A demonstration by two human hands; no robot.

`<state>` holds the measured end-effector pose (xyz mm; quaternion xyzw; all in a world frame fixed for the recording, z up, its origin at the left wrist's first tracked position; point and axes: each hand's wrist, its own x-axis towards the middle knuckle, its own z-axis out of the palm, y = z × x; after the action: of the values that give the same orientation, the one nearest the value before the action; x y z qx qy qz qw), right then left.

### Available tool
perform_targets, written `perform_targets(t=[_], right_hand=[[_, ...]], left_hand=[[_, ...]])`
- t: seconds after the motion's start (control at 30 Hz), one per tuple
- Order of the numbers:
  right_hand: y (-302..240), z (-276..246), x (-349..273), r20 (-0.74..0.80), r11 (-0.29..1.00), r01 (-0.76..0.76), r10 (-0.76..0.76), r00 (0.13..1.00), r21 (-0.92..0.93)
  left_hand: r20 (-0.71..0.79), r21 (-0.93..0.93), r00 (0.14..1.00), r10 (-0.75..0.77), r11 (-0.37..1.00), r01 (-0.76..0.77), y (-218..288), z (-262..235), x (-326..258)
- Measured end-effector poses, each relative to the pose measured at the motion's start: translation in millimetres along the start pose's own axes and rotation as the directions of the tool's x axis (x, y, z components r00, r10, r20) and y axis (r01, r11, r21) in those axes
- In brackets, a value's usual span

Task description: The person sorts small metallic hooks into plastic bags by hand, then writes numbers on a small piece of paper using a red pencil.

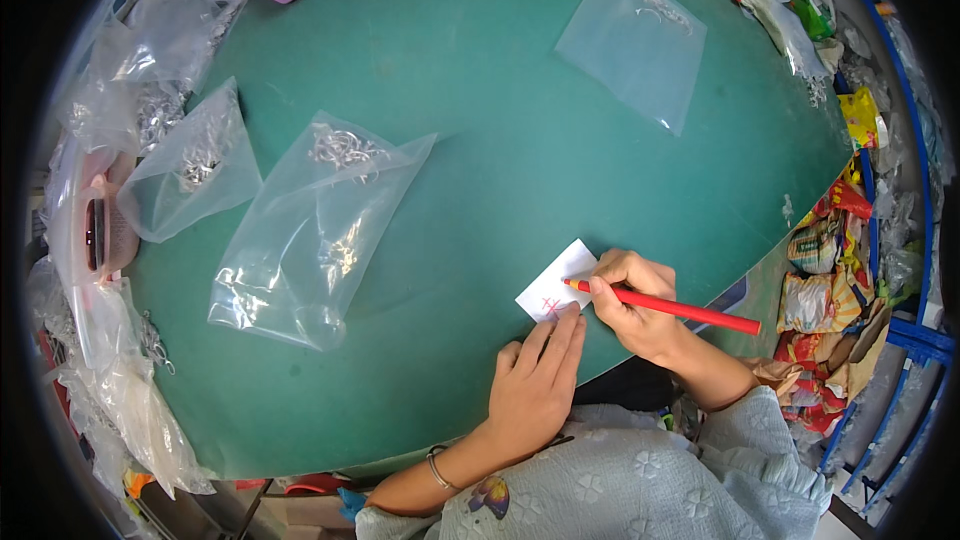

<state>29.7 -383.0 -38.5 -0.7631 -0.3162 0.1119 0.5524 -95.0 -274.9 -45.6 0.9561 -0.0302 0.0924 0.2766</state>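
Our right hand (632, 302) grips a red pencil (668, 307), tip on the white paper slip (556, 282) near the table's (500, 90) front edge; our left hand (535, 380) lies flat, fingertips pinning the slip. We judge marking underway; steady pinning matters next. Two clear bags (300, 230) lie left of the slip, with bare green room between

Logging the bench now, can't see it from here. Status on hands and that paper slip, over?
Right hand gripping red pencil, tip on white paper slip. Left hand flat, fingertips pinning slip. Nearest clear bag lies apart.
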Motion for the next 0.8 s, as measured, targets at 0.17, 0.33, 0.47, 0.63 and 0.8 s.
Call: perform_targets(t=[0.17,0.33,0.47,0.63,0.8], right_hand=[[0.3,-0.3,1.9,0.036,0.998,0.035,-0.033,0.999,-0.052],[1.3,0.3,2.7,0.054,0.998,0.05,-0.048,0.997,-0.045],[-1.1,0.6,3.7,0.047,0.998,0.043,-0.041,0.998,-0.056],[0.5,0.8,2.8,0.043,0.997,0.04,-0.037,0.998,-0.067],[1.3,0.5,2.3,0.044,0.995,0.061,-0.058,0.997,-0.074]], left_hand=[[0.004,-0.014,1.0,-0.001,1.0,0.001,-0.7,-0.7,0.0],[0.033,-0.058,0.999,-0.042,0.997,0.043,0.1,-1.1,-1.5],[0.033,-0.067,0.998,-0.05,0.996,0.052,-0.2,-0.3,-1.4],[0.029,-0.061,0.999,-0.04,0.997,0.042,-0.6,-0.2,-0.9],[0.002,-0.028,1.0,-0.006,1.0,0.006,-1.6,0.4,-0.7]])
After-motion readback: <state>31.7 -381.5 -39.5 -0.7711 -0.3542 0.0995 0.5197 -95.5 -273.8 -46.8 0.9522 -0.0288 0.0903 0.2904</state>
